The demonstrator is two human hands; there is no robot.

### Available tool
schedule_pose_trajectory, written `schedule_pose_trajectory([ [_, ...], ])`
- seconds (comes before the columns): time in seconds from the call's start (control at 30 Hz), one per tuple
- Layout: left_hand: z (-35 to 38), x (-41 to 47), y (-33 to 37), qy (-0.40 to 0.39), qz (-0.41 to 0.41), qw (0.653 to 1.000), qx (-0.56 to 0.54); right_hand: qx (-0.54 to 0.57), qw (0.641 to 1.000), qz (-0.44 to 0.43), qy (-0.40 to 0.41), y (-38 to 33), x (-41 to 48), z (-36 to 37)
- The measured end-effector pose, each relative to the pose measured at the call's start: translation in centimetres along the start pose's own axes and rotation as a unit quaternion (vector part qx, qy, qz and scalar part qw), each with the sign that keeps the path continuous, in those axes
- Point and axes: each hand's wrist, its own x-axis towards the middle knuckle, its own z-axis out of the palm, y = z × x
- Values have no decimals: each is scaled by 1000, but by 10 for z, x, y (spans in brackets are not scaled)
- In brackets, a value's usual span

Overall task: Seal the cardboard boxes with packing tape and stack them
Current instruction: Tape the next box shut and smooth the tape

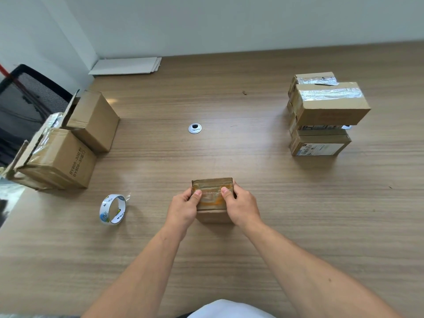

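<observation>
Hands are both on the small box [212,188], one at each end. The left hand [184,206] wraps its 9 o'clock end and the right hand [242,208] its 3 o'clock end. Both thumbs lie flat on the glossy tape across the top, and the fingers curl out of sight down the sides. From where I stand it looks like a firm two-handed grip, with the thumbs rubbing the strip down.

The box sits on the surface [229,154] straight ahead of the person, at 12 o'clock. Its long axis runs 9 to 3, across the body. The top seam looks covered, so I'd judge the sealing of this one close to done.

The tape roll [103,211] stands on edge at 9 o'clock from the box, near the left hand but apart from it. Two larger boxes [57,161] with raised flaps wait at 10 o'clock, by the surface's left edge.

What matters next is the stack of taped boxes [328,111], well apart at 2 o'clock. It lies on the right hand's side, so that arm would lead the carry. The stack's top box is set askew and overhangs the one below, so anything added there would need to be set down gently.
</observation>
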Motion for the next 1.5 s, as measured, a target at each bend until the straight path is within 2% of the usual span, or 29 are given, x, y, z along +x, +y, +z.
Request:
schedule_pose_trajectory([
  [0.23,-4,0,8,-26,-61,997,-50,44,999,12,-13,7,3,2],
  [0.47,0,6,15,50,-80,995,-27,128,990,53,-5,-4,6,-4],
  [0.7,-9,1,5,-43,-54,995,-73,211,975,44,-52,18,12,0],
  [0.97,-19,-2,8,-113,-45,993,-9,213,971,9,-107,14,2,-15],
  [1.3,-23,-5,10,-162,-48,986,2,217,964,23,-149,17,0,-19],
  [1.43,-14,-7,12,-120,-22,992,-11,130,984,16,-118,5,-3,-16],
  [1.5,-10,-4,6,-76,25,996,37,64,995,1,-81,-4,-8,-10],
])
